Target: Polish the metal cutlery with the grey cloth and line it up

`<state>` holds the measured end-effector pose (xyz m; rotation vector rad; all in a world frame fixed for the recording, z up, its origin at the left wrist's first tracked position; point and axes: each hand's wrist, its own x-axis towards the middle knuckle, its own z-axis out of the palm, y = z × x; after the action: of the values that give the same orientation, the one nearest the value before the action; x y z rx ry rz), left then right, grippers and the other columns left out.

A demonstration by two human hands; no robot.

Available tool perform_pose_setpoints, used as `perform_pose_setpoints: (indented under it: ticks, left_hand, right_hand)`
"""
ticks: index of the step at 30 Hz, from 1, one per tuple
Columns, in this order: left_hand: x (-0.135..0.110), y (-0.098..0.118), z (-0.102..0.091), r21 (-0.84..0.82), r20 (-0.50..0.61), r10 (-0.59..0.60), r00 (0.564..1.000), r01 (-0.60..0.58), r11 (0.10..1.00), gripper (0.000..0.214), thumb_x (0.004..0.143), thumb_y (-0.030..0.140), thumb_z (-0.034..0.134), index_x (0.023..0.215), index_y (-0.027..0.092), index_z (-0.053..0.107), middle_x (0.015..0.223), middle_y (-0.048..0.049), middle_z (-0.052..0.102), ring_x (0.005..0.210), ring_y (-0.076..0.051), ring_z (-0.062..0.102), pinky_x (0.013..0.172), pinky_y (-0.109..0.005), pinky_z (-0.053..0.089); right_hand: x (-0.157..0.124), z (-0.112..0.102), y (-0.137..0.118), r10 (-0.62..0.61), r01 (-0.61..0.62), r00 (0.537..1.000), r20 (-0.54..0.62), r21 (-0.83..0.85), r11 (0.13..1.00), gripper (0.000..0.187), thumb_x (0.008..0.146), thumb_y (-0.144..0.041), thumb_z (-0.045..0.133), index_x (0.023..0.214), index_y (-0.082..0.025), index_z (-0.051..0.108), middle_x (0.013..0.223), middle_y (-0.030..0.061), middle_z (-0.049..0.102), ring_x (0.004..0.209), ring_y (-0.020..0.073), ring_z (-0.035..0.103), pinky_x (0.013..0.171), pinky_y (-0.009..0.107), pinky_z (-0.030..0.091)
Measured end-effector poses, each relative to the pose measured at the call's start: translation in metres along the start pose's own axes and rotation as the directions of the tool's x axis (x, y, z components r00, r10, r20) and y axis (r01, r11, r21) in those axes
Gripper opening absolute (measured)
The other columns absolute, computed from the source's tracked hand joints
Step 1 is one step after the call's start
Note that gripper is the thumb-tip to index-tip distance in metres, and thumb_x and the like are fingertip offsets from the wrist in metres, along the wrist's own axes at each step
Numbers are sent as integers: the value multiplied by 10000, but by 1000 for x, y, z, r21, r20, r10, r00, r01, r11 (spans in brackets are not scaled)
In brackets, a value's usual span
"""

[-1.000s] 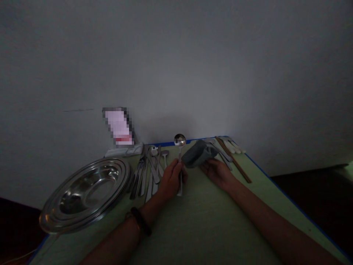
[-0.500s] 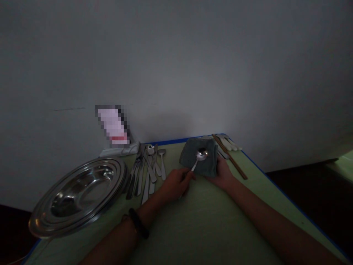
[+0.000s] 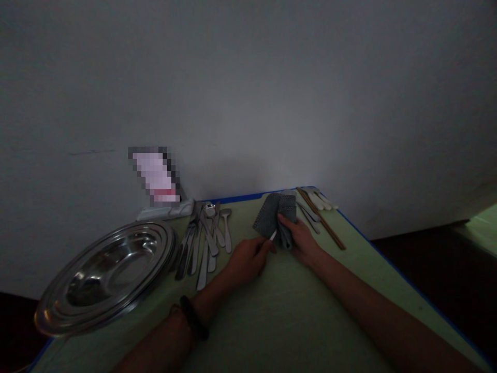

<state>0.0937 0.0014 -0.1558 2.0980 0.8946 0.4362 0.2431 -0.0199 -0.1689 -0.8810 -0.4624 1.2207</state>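
My left hand is closed round the handle of a metal spoon, and only a short stretch of that handle shows. A dark grey-green cloth is folded over the spoon's bowl and hides it. Pinching the cloth from the right is my right hand, its thumb on top of the fold. Both hands are above the far middle part of the table. Just right of the cloth lie a few metal utensils and a pair of wooden chopsticks.
Stacked shiny metal dishes stand at the left of the green table. Several knives, forks and spoons lie beside them. A blurred-out phone leans near the wall. White-handled cutlery lies at the far right corner.
The cloth, which lay open under the spoon's bowl, is now folded over it. My right hand has moved left, with its thumb over the cloth. The left hand keeps its hold.
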Motion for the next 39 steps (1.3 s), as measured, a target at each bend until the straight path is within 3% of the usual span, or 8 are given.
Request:
perform_pose_setpoints:
  ticks: [4,7,10,16,25,32,39]
  left_hand:
    - [2,1,0,-34,-70,-39,997,36,999,424,883,415,296,864,143,621,398,76,396,382,-120,454,427,-206,336]
    - [3,1,-1,-41,-103,-61,993,57,998,449,890,430,265,877,139,606,393,78,390,367,-119,449,403,-201,324]
    - [3,1,-2,-23,-96,-52,994,50,998,451,890,435,267,828,149,610,378,75,399,355,-119,454,409,-204,331]
    - [0,-1,-2,66,-25,54,998,-53,996,329,858,357,376,766,185,641,401,58,462,394,-119,488,487,-218,366]
    - [-3,0,-6,114,90,113,989,-123,986,358,881,389,345,798,183,626,427,50,528,409,-116,515,479,-203,362]
    - [-5,0,-7,176,147,154,977,-179,968,388,861,375,398,555,187,544,448,27,553,425,-106,482,469,-201,321]
    - [-6,0,-8,255,136,192,972,-221,941,314,834,432,446,661,192,553,528,26,576,478,-121,504,485,-213,316]
  right_hand:
    - [8,-7,-4,42,-40,999,-15,134,990,261,734,-452,542,769,-215,646,672,13,704,762,215,658,680,336,527]
    - [13,-10,-6,20,-18,1000,-11,159,987,168,732,-358,526,656,-243,621,611,-22,688,720,192,656,685,324,521]
    - [11,-8,-6,18,-22,999,30,134,991,72,701,-239,563,691,-231,633,650,-27,695,694,167,652,671,285,518]
    - [5,-6,-1,-15,11,997,80,47,999,239,620,-163,706,841,-210,630,768,-11,713,732,159,657,694,282,524]
    - [3,0,3,-39,40,999,-8,34,999,249,587,-220,758,805,-170,648,725,16,715,769,185,666,727,300,528]
    - [16,-11,4,-17,30,995,-101,130,991,116,720,-311,647,761,-206,624,708,5,708,778,177,666,719,303,547]
    - [16,-8,4,-38,62,987,-153,155,986,65,716,-163,599,760,-210,611,662,-16,692,720,164,663,710,297,556]
